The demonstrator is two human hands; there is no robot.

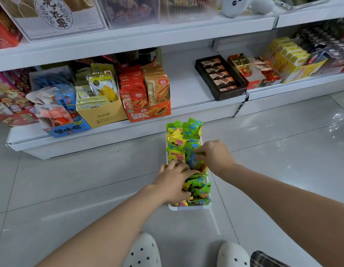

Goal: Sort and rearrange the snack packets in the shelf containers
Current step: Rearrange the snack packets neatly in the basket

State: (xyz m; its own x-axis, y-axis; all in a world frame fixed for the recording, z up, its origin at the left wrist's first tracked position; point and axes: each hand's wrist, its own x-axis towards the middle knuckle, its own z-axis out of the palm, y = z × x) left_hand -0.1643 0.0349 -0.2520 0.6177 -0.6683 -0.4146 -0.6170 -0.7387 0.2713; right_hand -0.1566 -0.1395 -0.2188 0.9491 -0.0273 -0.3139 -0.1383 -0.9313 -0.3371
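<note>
A long white box (188,207) sits on the floor (80,180), just in front of the low shelf (186,89). Its long side runs from near the person's feet away toward the shelf. It is full of small green and yellow snack packets (183,133).

Both hands are in the middle of the box, close together. The left hand (175,180) is nearer to the person. It lies flat on the packets, fingers spread and reaching to the right. The right hand (213,153) is a bit farther off, on the right side of the box. Its fingers curl down into the packets and seem to pinch some, but I cannot tell for sure.

The far packets stand up in neat rows. The near ones lie in a messy heap, right under the left hand, so that hand looks best placed to tidy them.

On the shelf there is a blue box (69,129), a yellow box (103,114) and an orange box (150,111), each with bigger packets. To the right sits a dark tray (225,96) of sweets.
</note>
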